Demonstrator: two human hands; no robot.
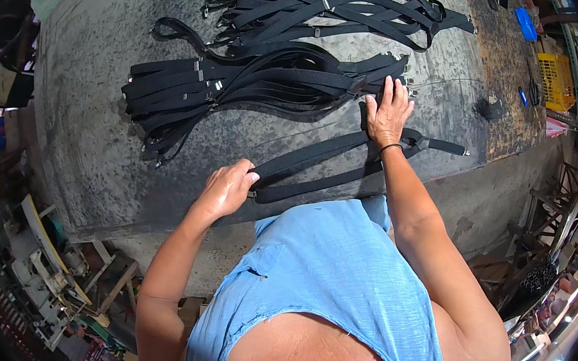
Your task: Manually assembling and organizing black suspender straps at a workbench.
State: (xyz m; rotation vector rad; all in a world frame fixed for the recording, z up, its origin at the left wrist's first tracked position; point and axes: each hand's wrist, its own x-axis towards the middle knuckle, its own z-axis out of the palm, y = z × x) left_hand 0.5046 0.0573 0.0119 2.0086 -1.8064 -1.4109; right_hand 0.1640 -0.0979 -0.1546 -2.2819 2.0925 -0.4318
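A pair of black suspenders (320, 154) lies near the table's front edge, its two straps meeting at the right, where a short tail ends in a metal clip. My left hand (229, 187) is closed on the left end of the upper strap, thumb against fingers. My right hand (388, 113) rests with fingers stretched out at the right end of a layered bundle of black suspenders (264, 83), by its metal clips. A dark wristband circles my right wrist. What lies under the right palm is hidden.
Another pile of black suspenders (335, 6) lies farther back on the worn grey table (83, 131). Beyond the table's right side stands a yellow crate (556, 82). A blue object (526, 24) and a small blue item (522, 96) lie on the brown section at right.
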